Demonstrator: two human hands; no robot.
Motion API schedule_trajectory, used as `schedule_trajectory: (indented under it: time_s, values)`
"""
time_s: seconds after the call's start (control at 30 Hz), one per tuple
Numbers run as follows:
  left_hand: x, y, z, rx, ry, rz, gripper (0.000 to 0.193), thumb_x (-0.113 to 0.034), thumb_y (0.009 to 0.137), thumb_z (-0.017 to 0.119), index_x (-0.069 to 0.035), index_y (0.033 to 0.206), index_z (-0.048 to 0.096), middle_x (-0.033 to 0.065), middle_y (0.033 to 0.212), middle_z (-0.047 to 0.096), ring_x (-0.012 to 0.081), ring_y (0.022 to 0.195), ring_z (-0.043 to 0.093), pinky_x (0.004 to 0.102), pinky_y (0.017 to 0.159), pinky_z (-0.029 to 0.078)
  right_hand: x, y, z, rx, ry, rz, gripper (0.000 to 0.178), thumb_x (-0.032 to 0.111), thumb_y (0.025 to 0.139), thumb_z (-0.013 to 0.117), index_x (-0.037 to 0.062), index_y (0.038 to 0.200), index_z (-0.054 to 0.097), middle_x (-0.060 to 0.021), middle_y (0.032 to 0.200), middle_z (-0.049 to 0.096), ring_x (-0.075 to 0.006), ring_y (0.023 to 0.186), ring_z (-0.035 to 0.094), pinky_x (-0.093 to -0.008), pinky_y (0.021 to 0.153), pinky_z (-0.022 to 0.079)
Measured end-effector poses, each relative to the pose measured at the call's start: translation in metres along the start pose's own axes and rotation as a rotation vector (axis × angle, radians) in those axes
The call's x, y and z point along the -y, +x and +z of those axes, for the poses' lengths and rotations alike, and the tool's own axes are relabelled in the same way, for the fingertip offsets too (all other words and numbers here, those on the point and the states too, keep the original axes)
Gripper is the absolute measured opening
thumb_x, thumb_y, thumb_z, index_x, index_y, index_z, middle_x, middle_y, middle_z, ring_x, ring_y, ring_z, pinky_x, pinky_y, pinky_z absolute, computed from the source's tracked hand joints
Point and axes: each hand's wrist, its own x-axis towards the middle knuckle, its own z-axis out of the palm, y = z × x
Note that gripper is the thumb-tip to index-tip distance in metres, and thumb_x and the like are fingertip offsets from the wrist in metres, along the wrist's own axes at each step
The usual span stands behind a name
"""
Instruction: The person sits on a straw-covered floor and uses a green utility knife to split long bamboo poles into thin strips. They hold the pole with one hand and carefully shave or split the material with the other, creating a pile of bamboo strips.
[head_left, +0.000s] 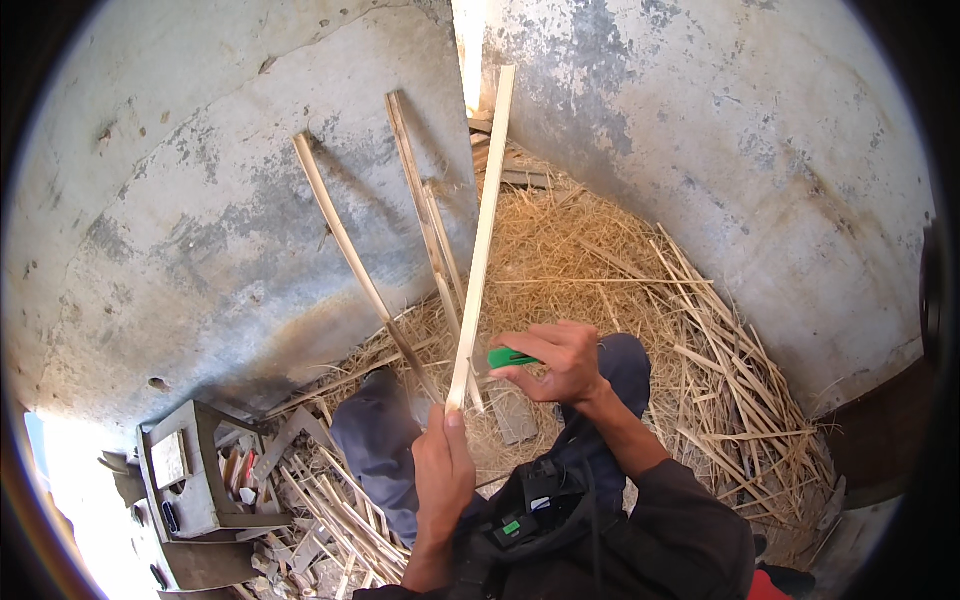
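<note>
As it slants, wooden strip — pale, slender

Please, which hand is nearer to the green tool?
Right. The right hand holds the green tool; the left hand is lower in the picture and to the left, holding the pale wooden strip.

Wood strip's btm end hidden by L hand.

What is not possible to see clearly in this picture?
In the head view:
Long pale wooden strip: lower end hidden by the left hand.
Green oblong object: partly covered by the right hand.
Red object: cut off by lower edge.
Grey open-fronted box: contents too small.
</note>
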Motion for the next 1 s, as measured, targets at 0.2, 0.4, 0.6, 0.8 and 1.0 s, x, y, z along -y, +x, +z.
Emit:
schedule_trajectory:
  time_s: [0.2, 0.4, 0.6, 0.8, 1.0]
  values:
    - [0.019, -0.047, 0.007, 0.256, -0.038, -0.082, 0.029, -0.025, 0.115, 0.048, 0.001, 0.104, 0.055, 0.0298, 0.075, 0.060, 0.0538, 0.072, 0.062, 0.0565, 0.063, 0.043, -0.104, 0.020, -0.024, -0.239, -0.126, 0.620, 0.036, 0.043, 0.101, 0.075, 0.0091, 0.108, 0.085, 0.0007, 0.064, 0.065, -0.0106, 0.050, 0.050, -0.0311, 0.049, 0.035]
    - [0.045, -0.038, -0.002, 0.071, -0.011, -0.085, 0.025, -0.021, 0.113, 0.053, 0.002, 0.102, 0.057, 0.0252, 0.070, 0.060, 0.0507, 0.067, 0.061, 0.0547, 0.061, 0.043, -0.103, 0.020, -0.045, -0.131, 0.159, 0.683, 0.039, 0.041, 0.107, 0.068, 0.0046, 0.113, 0.080, 0.0020, 0.072, 0.061, -0.0090, 0.062, 0.042, -0.0294, 0.059, 0.034]
    - [0.027, -0.014, -0.003, -0.043, -0.049, 0.026, 0.022, -0.016, 0.110, 0.060, 0.001, 0.096, 0.058, 0.0159, 0.062, 0.054, 0.0299, 0.051, 0.052, 0.0425, 0.053, 0.039, -0.037, -0.008, -0.021, -0.003, 0.342, 0.382, 0.039, 0.041, 0.103, 0.073, 0.0032, 0.112, 0.077, -0.0013, 0.074, 0.064, -0.0120, 0.062, 0.052, -0.0290, 0.058, 0.040]
    - [0.011, -0.004, 0.005, -0.085, -0.134, 0.070, 0.023, -0.016, 0.110, 0.061, 0.001, 0.095, 0.059, 0.0129, 0.061, 0.052, 0.0202, 0.050, 0.047, 0.0383, 0.052, 0.037, 0.001, -0.022, -0.002, 0.088, 0.264, 0.085, 0.037, 0.042, 0.090, 0.086, 0.0072, 0.100, 0.078, -0.0076, 0.086, 0.078, -0.0259, 0.070, 0.075, -0.0351, 0.062, 0.057]
    - [0.004, -0.003, 0.003, -0.077, -0.180, 0.068, 0.021, -0.017, 0.111, 0.061, 0.001, 0.101, 0.065, 0.0091, 0.063, 0.056, 0.0125, 0.054, 0.049, 0.0347, 0.053, 0.039, 0.006, -0.020, 0.002, 0.086, 0.251, 0.028, 0.036, 0.041, 0.089, 0.088, 0.0086, 0.098, 0.078, -0.0056, 0.085, 0.078, -0.0250, 0.068, 0.074, -0.0352, 0.061, 0.056]
